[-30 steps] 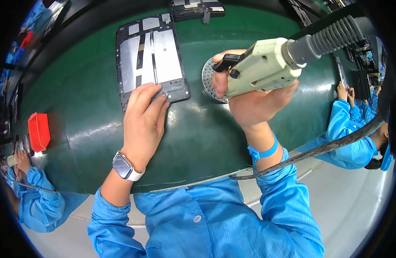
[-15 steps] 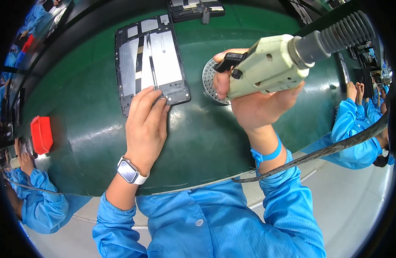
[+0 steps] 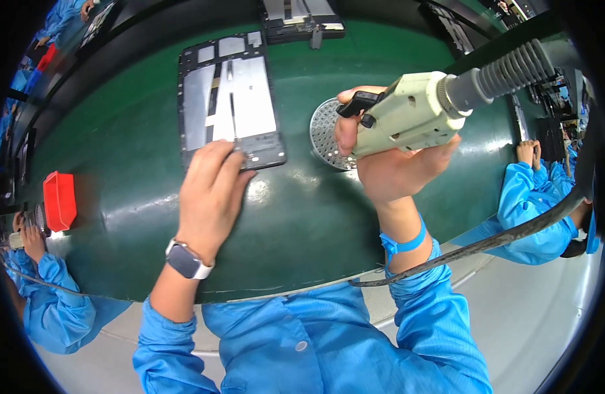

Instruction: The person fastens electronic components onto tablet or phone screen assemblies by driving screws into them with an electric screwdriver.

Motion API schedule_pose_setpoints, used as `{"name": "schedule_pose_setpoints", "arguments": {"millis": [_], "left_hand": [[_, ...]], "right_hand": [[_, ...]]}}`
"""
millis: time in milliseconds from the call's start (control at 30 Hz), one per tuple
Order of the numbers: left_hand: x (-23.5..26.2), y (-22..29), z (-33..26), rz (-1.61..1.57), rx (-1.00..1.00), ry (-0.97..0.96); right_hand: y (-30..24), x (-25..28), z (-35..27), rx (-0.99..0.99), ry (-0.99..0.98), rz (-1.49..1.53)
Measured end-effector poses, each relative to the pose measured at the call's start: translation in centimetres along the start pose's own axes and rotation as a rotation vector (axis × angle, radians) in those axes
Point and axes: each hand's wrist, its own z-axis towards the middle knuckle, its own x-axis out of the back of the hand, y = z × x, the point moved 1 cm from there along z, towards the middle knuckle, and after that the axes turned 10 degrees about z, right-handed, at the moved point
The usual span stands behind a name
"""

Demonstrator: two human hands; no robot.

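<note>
Green matting covers the long curved counter (image 3: 138,197), and people in blue coats work along both of its ends. One worker stands at the near edge with both forearms reaching over it.

The left hand (image 3: 210,190) lies palm down on the mat, a grey watch (image 3: 186,261) on its wrist. Its fingers (image 3: 227,161) are held together and press on the near edge of an opened tablet frame (image 3: 229,98), a dark flat case with bare silver plates inside and a thin dark strip running down its middle. The frame lies flat on the counter, up and a little left of centre, its lower edge under the fingertips.

The right hand (image 3: 388,164) is raised just to the right of the frame. Its fingers (image 3: 345,128) are clamped round a cream-coloured electric screwdriver (image 3: 414,115), which lies nearly level, with a ribbed grey hose (image 3: 506,72) running off from its rear toward the upper right. A blue strap (image 3: 401,243) circles that wrist, and a dark cable (image 3: 486,246) trails off to the right below it.

Under the tool's front end sits a round perforated metal dish (image 3: 325,131), partly hidden by the hand. A red tray (image 3: 59,200) rests at the far left edge, well apart from the frame. Another dark frame (image 3: 302,20) lies further up the counter.
</note>
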Motion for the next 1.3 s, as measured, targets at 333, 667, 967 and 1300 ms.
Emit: {"name": "schedule_pose_setpoints", "arguments": {"millis": [333, 667, 967, 1300], "left_hand": [[1.2, -12.5, 2.2, 0.448, 0.046, 0.071], [-2.9, -15.9, 8.8, 0.184, 0.187, 0.109], [-12.5, -8.8, 15.4, -0.143, 0.196, 0.02], [-12.1, -12.1, 14.3, -1.153, 0.895, 0.1]], "right_hand": [[0.5, 1.6, 0.8, 0.155, -0.059, -0.081], [-0.4, 1.3, 0.4, 0.027, 0.022, -0.252], [2.4, 3.0, 1.2, 0.206, -0.171, -0.21], [1.7, 2.3, 1.2, 0.125, -0.321, -0.187]]}}
